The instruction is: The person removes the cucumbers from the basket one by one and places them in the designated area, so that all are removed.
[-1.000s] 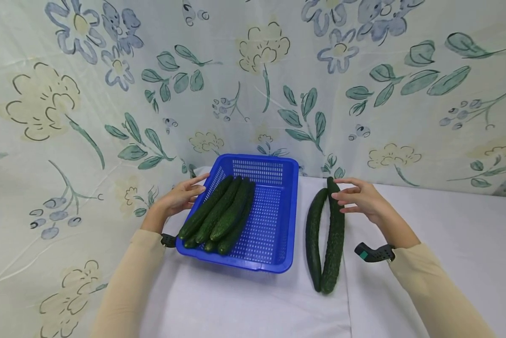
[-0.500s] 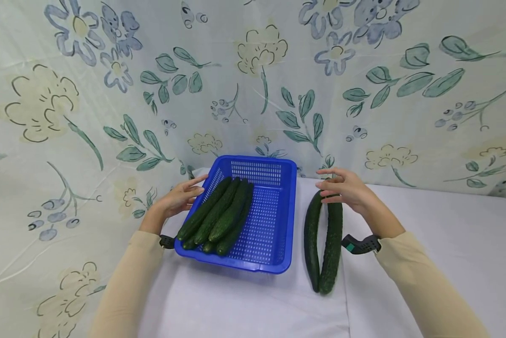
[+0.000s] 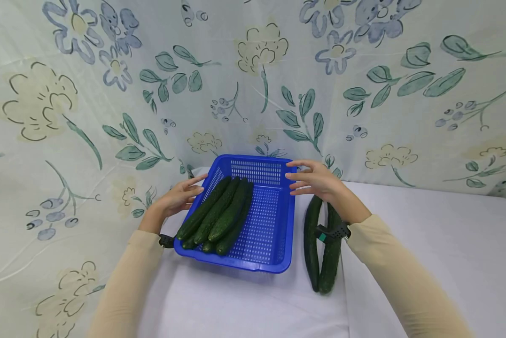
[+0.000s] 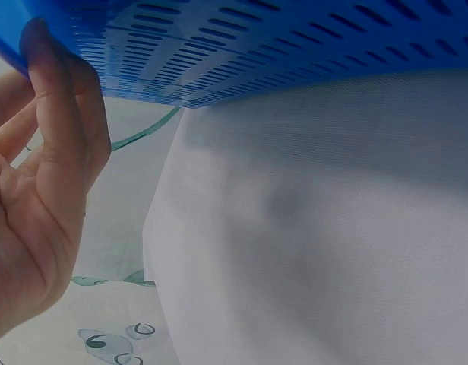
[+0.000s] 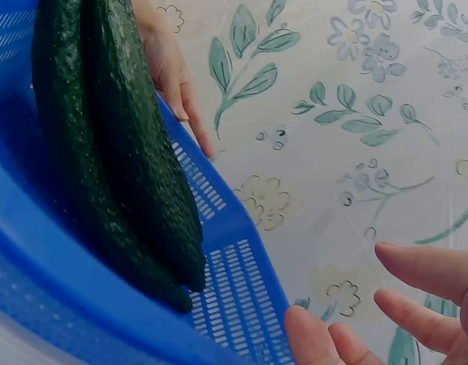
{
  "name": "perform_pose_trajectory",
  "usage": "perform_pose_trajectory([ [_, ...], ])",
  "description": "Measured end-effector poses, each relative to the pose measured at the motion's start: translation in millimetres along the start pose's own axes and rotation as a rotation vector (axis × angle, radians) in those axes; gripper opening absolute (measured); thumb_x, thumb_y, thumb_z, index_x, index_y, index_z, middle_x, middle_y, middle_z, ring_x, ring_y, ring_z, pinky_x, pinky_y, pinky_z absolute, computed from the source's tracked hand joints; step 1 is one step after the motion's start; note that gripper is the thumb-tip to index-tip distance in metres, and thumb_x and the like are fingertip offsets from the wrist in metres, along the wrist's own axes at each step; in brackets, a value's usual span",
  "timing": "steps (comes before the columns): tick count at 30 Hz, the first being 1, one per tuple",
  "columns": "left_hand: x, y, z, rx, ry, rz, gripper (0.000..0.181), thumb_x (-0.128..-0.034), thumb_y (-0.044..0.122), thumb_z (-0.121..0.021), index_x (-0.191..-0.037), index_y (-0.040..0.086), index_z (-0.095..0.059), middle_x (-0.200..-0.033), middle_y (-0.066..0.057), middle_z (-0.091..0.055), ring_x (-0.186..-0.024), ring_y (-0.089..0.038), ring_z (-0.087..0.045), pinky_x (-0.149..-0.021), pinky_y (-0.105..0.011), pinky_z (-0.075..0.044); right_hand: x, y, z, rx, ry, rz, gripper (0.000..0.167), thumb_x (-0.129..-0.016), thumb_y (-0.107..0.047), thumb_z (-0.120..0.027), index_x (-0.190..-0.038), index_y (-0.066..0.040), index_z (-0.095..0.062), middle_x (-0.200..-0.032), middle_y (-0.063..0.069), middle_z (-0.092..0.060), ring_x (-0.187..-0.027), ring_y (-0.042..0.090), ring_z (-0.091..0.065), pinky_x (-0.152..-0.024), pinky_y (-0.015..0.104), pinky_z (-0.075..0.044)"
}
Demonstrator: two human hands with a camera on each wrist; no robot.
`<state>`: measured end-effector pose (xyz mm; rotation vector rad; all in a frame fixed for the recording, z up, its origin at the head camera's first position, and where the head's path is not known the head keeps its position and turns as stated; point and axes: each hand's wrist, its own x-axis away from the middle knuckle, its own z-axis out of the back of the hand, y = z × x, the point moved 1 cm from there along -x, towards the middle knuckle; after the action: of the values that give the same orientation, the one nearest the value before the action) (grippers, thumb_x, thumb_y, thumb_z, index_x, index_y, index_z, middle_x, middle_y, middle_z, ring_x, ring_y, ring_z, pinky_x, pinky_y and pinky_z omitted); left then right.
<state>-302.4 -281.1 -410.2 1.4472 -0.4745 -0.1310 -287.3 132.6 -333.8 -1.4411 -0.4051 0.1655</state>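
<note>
Left fingers [image 4: 59, 114], slightly parted, touch the blue basket [image 3: 236, 263].

Right hand [image 3: 319, 180] now shifted leftward, from above the two loose cucumbers to the upper right corner of the blue basket [image 3: 290, 234]. Fingertips [image 3: 291, 176], seen at the top of the right cucumber [image 3: 330, 258] a second ago, are now set over the basket's rim; contact cannot be confirmed. Upper end of the left cucumber [image 3: 311, 239], exposed a second ago, is now covered by the hand. Black wristband [image 3: 336, 231], earlier seen clear of both cucumbers, now overlaps the right one. Sleeve [image 3: 398, 267] is likewise brought leftward, its cuff near that cucumber.
</note>
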Motion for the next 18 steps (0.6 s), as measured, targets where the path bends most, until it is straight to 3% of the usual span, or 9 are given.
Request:
perform_pose_trajectory([
  [11,1.2,1.0,0.0,-0.003,0.005,0.001,0.059,-0.1061,0.022,-0.052,-0.159,0.025,-0.027,-0.127,-0.006,-0.062,-0.096,-0.02,-0.071,-0.079,-0.035,-0.059,-29.5,7.4,-38.5,-0.054,-0.028,-0.069,0.055,-0.099,-0.015,-0.065,-0.147,0.0,-0.043,-0.14,0.028,-0.049,-0.113,0.045,-0.061,-0.087,0.048,-0.055],
  [18,-0.1,0.2,-1.0,0.005,0.011,0.006,0.058,-0.1061,0.021,-0.051,-0.159,0.026,-0.029,-0.129,-0.009,-0.061,-0.097,-0.021,-0.071,-0.08,-0.035,-0.058,-42.9,15.7,-59.0,-0.114,-0.036,-0.132,0.055,-0.098,-0.014,-0.066,-0.146,-0.001,-0.044,-0.141,0.03,-0.045,-0.117,0.048,-0.058,-0.092,0.051,-0.052],
])
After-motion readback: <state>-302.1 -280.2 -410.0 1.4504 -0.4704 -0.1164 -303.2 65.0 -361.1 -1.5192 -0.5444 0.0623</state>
